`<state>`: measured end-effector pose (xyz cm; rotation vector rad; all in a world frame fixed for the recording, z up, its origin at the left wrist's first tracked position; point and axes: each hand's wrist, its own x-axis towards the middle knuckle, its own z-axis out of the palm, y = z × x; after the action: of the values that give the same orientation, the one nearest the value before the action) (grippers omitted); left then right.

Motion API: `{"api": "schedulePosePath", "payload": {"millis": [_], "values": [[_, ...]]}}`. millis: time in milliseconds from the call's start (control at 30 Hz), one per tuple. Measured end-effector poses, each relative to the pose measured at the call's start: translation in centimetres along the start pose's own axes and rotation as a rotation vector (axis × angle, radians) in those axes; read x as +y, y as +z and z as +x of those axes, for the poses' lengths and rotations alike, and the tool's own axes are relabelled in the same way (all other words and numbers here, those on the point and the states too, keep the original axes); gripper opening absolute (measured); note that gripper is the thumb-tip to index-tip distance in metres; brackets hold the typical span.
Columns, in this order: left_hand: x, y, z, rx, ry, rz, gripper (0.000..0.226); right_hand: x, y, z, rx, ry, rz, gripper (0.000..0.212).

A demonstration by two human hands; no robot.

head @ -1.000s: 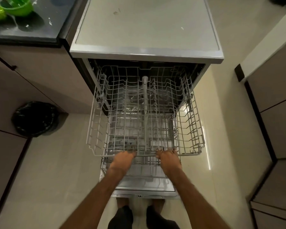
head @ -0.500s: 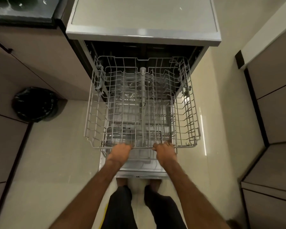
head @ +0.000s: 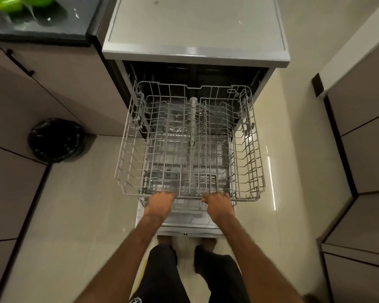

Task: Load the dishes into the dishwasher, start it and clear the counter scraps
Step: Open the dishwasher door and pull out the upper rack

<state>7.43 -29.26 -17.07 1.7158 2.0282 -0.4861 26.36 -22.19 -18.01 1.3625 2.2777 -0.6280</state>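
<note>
Dishwasher (head: pixel 195 51) | we are gripping the rack (head: pixel 192 127) by its front rail; left hand (head: pixel 160 203), right hand (head: pixel 217 204) curling fingers over it | seemingly light, stiff wire

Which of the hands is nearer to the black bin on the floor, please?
Left. The left hand grips the rack front rim, to the right of the bin; the right hand grips that rim farther right.
</note>
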Motion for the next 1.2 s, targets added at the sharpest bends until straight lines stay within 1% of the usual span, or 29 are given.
{"api": "schedulePosePath", "payload": {"millis": [133,233,367,533,667,733,833,1000,1200], "values": [[0.0,0.5,0.2,-0.006,-0.010,-0.022,0.057,-0.3,0.2,-0.2,-0.011,0.007,-0.012,0.045],[0.3,0.8,0.6,-0.015,0.011,-0.025,0.051,0.1,0.5,0.2,-0.023,0.022,-0.002,0.045],[-0.4,1.5,1.9,-0.085,0.027,-0.007,0.044,0.0,1.0,1.3,-0.066,0.012,-0.052,0.045],[-1.5,2.1,2.7,-0.089,0.122,0.068,0.054,0.5,1.8,2.1,-0.062,-0.027,-0.110,0.039],[-1.9,1.6,3.2,-0.043,0.200,0.141,0.054,1.1,0.6,2.2,-0.042,-0.079,-0.167,0.044],[-1.8,0.9,3.6,-0.012,0.191,0.151,0.051,1.2,0.1,2.5,0.002,-0.087,-0.178,0.043],[-1.5,0.8,3.9,-0.020,0.161,0.157,0.048,0.9,-0.3,3.0,-0.015,-0.064,-0.148,0.041],[-1.5,1.0,3.7,-0.015,0.127,0.122,0.054,0.9,0.5,2.9,0.012,-0.033,-0.075,0.037],[0.4,1.5,2.5,-0.006,0.099,0.058,0.054,1.4,0.0,1.7,-0.023,0.003,-0.066,0.032]]}}
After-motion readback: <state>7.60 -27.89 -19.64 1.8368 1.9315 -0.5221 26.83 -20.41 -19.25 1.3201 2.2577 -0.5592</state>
